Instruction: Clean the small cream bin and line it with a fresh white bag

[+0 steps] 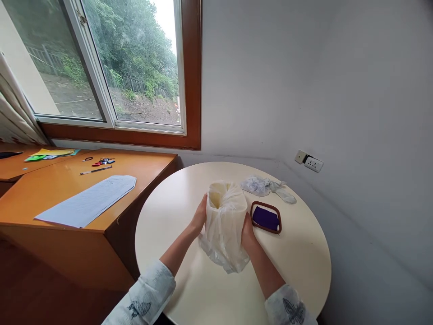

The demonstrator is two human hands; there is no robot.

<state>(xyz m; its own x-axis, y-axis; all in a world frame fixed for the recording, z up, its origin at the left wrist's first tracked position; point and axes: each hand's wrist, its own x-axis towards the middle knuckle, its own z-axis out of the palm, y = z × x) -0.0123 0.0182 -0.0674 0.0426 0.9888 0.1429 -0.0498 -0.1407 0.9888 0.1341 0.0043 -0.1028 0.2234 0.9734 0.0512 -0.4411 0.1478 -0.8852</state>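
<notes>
Between my hands is a white plastic bag (pixel 225 230) fitted over a round, bin-like container that is mostly hidden under it. The bag's top is gathered and twisted inward, with an opening on its left side, and its loose hem hangs toward me. My left hand (pixel 200 215) presses on the left side of the bag, fingers closed around it. On the right side my right hand (pixel 247 231) grips it lower down, its fingers partly hidden. Just right of that hand lies a brown-rimmed frame (pixel 280 221) with a dark purple cloth (pixel 265 218) inside.
A crumpled, knotted clear plastic bag (pixel 267 186) lies at the back of the round cream table (pixel 162 212). On the wooden desk (pixel 84 180) to the left are papers (pixel 89 201), a pen (pixel 96 170) and keys (pixel 104 161). The wall carries a power socket (pixel 313 163).
</notes>
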